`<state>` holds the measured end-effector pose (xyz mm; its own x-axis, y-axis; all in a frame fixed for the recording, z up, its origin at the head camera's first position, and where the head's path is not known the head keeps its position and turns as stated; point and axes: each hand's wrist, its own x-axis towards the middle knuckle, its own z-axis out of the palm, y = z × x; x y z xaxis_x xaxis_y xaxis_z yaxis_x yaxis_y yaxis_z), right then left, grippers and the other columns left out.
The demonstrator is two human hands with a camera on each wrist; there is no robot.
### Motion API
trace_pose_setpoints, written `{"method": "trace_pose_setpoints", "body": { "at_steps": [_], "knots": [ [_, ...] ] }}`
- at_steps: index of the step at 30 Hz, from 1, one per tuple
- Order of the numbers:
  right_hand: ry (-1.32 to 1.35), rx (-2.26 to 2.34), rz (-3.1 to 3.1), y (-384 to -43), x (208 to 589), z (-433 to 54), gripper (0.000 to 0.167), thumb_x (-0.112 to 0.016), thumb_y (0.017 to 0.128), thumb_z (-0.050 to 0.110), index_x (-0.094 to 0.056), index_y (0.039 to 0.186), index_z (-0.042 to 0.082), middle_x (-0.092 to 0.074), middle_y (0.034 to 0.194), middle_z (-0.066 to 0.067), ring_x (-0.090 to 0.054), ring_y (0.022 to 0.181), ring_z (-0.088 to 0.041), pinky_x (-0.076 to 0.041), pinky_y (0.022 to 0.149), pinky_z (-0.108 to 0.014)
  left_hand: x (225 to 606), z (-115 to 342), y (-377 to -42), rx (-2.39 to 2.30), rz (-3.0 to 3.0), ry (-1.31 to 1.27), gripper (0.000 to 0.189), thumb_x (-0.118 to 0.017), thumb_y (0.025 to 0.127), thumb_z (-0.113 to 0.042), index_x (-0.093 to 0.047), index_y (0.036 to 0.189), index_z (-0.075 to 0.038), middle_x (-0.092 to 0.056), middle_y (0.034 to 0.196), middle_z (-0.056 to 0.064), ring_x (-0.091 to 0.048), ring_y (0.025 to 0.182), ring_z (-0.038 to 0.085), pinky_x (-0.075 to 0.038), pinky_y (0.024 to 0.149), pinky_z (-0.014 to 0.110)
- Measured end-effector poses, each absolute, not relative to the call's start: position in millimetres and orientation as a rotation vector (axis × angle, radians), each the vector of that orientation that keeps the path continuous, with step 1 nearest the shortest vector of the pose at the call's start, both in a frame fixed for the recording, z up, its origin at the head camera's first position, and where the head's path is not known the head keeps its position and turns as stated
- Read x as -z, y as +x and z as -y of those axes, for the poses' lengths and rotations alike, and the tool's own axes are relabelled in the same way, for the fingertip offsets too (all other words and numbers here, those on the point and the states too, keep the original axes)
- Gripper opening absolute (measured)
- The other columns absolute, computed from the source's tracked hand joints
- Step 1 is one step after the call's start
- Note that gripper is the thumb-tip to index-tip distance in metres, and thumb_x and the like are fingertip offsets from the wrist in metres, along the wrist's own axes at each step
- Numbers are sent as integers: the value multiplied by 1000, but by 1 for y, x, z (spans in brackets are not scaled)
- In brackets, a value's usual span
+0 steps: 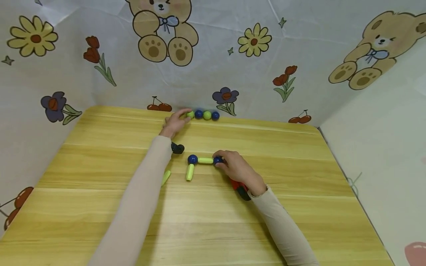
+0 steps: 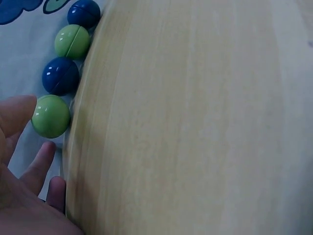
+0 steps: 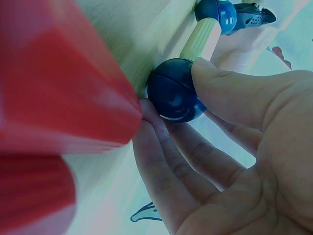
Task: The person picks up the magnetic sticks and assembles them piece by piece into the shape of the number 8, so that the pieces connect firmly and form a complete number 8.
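Observation:
At the back edge of the table my left hand (image 1: 175,123) reaches to the end of a row of balls. Its fingers are spread around the end green ball (image 2: 51,116), one fingertip right at its side. My right hand (image 1: 235,166) pinches a blue ball (image 3: 175,91) between thumb and fingers. That ball sits at the end of a light-green rod (image 1: 205,160), whose other end meets a second blue ball (image 1: 192,159). Another light-green rod (image 1: 190,172) runs from this second ball toward the front.
Beyond the green ball stand a blue ball (image 2: 60,76), a green ball (image 2: 72,41) and another blue one (image 2: 83,13). A loose light-green rod (image 1: 166,177) lies partly behind my left sleeve. Red ridged pieces (image 3: 73,88) lie close by my right wrist. Printed cloth walls border the table.

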<state>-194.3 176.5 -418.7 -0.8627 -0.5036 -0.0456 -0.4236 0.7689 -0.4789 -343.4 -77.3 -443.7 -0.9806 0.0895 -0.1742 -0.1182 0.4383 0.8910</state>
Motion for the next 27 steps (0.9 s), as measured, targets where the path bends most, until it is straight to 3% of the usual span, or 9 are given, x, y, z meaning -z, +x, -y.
{"method": "trace_pose_setpoints", "body": {
  "at_steps": [15, 21, 24, 27],
  "knots": [
    [-747, 696, -2797, -194, 419, -176, 27, -64, 99, 14, -64, 125, 7, -70, 118, -12, -67, 104, -23, -54, 90, -41, 448, 75, -341, -1554, -2586, 20, 28, -62, 100, -33, -65, 128, -29, -48, 151, -1, -21, 136, 44, -8, 106, 62],
    [-757, 686, -2804, -193, 418, -176, 27, -64, 99, 14, -64, 125, 7, -70, 117, -12, -67, 104, -24, -54, 90, -41, 449, 75, -340, -1564, -2586, -6, 26, -66, 98, -35, -63, 119, -21, -54, 143, 2, -23, 135, 43, -7, 106, 62],
    [-761, 680, -2807, -193, 418, -176, 27, -64, 98, 14, -64, 124, 7, -70, 116, -12, -67, 102, -23, -54, 89, -40, 448, 74, -339, -1554, -2598, -21, 31, -66, 97, -35, -58, 122, -18, -52, 143, 4, -25, 134, 43, -9, 106, 62],
    [-760, 682, -2808, -192, 417, -176, 27, -65, 98, 14, -64, 124, 7, -70, 116, -12, -67, 101, -22, -54, 89, -40, 448, 74, -340, -1509, -2624, -7, 41, -66, 97, -37, -55, 134, -23, -49, 149, 5, -26, 134, 43, -12, 105, 62]
  ]
}}
